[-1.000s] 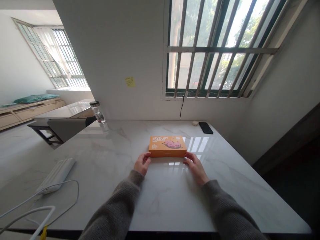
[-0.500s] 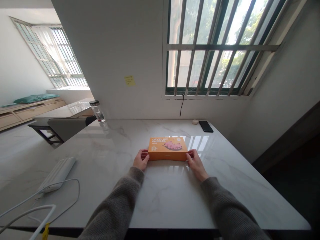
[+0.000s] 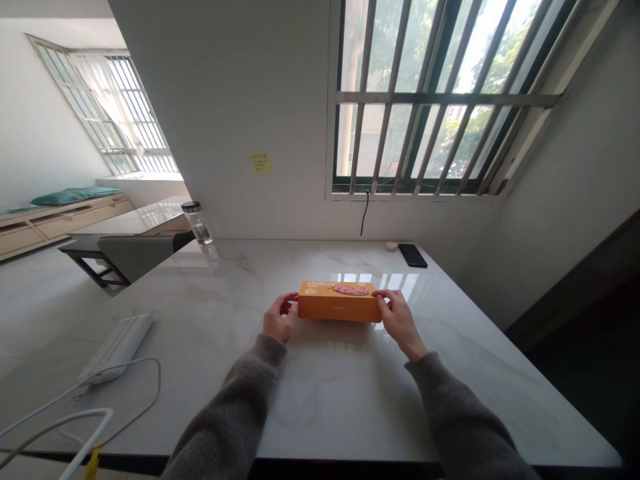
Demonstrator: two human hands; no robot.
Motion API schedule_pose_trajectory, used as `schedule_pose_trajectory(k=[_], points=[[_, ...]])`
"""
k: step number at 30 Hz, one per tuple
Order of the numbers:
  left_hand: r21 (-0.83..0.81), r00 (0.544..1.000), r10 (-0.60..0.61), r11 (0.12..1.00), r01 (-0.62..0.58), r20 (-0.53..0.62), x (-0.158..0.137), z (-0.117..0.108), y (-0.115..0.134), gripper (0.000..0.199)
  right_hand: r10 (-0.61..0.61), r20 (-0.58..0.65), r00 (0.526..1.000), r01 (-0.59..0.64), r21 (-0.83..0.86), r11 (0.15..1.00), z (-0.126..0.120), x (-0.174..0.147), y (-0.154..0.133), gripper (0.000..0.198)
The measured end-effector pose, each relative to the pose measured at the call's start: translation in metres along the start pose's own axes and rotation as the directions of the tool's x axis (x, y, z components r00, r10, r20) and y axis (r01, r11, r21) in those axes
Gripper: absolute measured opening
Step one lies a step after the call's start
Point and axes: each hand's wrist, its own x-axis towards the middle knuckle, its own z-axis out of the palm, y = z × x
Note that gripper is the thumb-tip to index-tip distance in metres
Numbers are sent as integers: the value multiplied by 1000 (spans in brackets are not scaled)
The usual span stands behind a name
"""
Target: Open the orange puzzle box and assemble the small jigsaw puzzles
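An orange puzzle box (image 3: 340, 308) with a pink picture and white lettering on its top is held between my two hands over the middle of the table. Its front side faces me and the top shows only as a narrow strip. My left hand (image 3: 280, 318) grips the left end with curled fingers. At the right end, my right hand (image 3: 399, 320) has its thumb and fingers closed on the corner. The far sides of the box are hidden.
On the white marbled table (image 3: 330, 400) lie a white power strip (image 3: 117, 350) with cables at left and a black phone (image 3: 413, 255) beside a small round white object (image 3: 391, 247) at the back right. A clear bottle (image 3: 199, 225) stands at the back left corner.
The box has tipped so that more of its front side and less of its top shows. My right hand has risen slightly along its end. The view has shifted a little.
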Motion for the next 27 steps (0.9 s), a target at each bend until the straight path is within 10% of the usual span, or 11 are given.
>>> schedule_pose_trajectory(k=[7, 16, 27], points=[[428, 849, 402, 737, -522, 343, 12, -3, -5, 87, -14, 22, 1000, 16, -130, 991, -2, 30, -7, 29], [446, 804, 394, 681, -581, 446, 49, 1, -23, 85, -170, 140, 975, 204, -282, 938, 1, 30, -15, 23], [465, 724, 506, 555, -690, 469, 16, -1, -29, 75, -476, 315, 821, 556, -627, 545, 40, -23, -31, 74]])
